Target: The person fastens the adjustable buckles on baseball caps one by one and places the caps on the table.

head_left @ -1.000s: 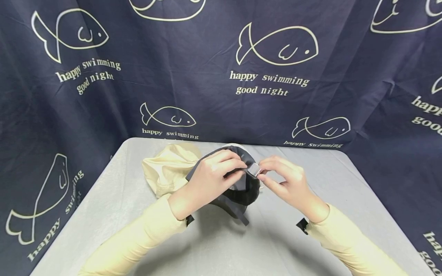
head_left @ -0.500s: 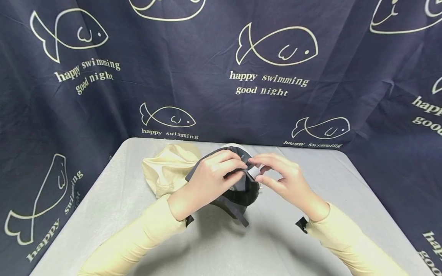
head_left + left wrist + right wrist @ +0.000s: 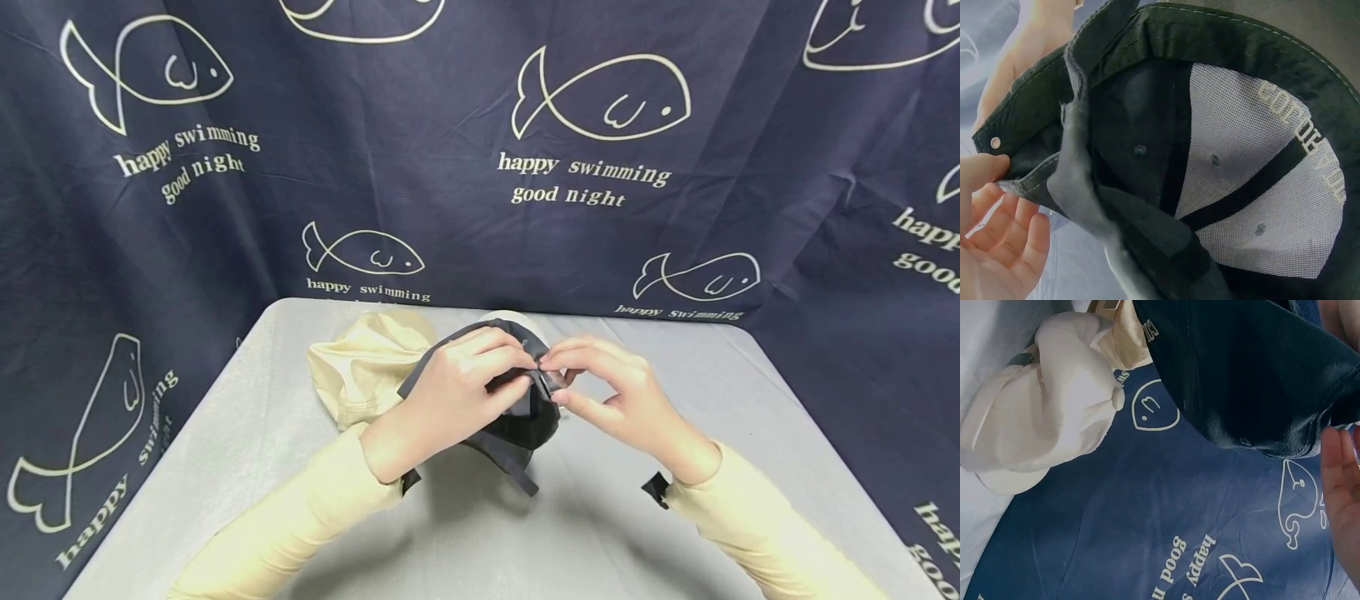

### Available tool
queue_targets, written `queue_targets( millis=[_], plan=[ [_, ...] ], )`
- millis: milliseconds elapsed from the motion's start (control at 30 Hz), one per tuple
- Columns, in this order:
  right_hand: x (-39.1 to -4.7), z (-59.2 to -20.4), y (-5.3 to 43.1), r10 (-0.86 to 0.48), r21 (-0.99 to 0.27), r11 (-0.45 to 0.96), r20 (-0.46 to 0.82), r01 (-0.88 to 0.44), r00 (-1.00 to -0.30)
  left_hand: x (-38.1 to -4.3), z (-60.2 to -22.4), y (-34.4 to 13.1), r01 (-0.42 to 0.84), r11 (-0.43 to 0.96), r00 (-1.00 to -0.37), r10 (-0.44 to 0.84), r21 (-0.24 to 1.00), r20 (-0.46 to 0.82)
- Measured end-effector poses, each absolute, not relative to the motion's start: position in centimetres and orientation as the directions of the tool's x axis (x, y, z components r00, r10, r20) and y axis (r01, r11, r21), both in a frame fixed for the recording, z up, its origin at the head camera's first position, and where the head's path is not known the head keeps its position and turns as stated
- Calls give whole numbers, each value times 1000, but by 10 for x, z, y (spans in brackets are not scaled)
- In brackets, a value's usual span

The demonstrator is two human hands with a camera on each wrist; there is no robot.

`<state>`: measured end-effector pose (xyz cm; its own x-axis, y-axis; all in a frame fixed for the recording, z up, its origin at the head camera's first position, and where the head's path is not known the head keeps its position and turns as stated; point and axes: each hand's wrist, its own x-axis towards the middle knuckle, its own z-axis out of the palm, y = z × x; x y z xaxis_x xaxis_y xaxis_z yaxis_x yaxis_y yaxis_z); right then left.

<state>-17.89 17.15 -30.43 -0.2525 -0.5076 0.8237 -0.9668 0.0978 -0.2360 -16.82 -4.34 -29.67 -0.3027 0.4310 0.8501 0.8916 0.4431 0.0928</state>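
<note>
My left hand (image 3: 468,375) pinches the back edge of a dark cap (image 3: 538,425) at its opening. My right hand (image 3: 611,383) pinches a small shiny, buckle-like piece (image 3: 553,381) at the same edge, its fingertips almost meeting the left ones. The cap faces me with its inside showing, and a dark strap-like band (image 3: 517,475) hangs below it. Its lining in the left wrist view has pale mesh panels (image 3: 1241,119) and raised lettering; a small metal eyelet (image 3: 995,143) sits near the edge. From the right wrist, the cap's smooth outer side (image 3: 1241,375) shows.
A cream cap (image 3: 367,362) lies on the grey-covered table (image 3: 247,450) to the left of the dark one. Behind the dark cap a white cap (image 3: 1069,394) rests, mostly hidden from the head camera. A navy curtain (image 3: 465,100) with fish drawings encloses the table.
My right fingers have moved left, up against the left fingertips. The small shiny piece has turned from flat-facing to nearly edge-on. The left hand has hardly moved.
</note>
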Motion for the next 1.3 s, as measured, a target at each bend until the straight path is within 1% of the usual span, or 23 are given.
queue_targets(
  millis=[167,300,533,700,1000,1300],
  plan=[
    [-175,-304,172,-503,-230,116,825,-966,-257,-164,-294,-45,889,445,-322,439,109,838],
    [-174,-305,171,-500,-238,93,828,-967,-252,-160,-291,-47,888,443,-342,450,126,825],
    [-173,-299,166,-494,-238,18,842,-971,-216,-158,-290,-49,891,439,-331,452,116,828],
    [-172,-295,164,-500,-230,1,842,-973,-200,-158,-289,-48,887,445,-341,449,124,826],
    [-173,-303,170,-553,-242,78,797,-967,-244,-158,-291,-50,886,439,-358,444,149,821],
    [-174,-306,166,-554,-253,73,794,-965,-250,-157,-292,-55,893,415,-364,435,175,824]
  ],
)
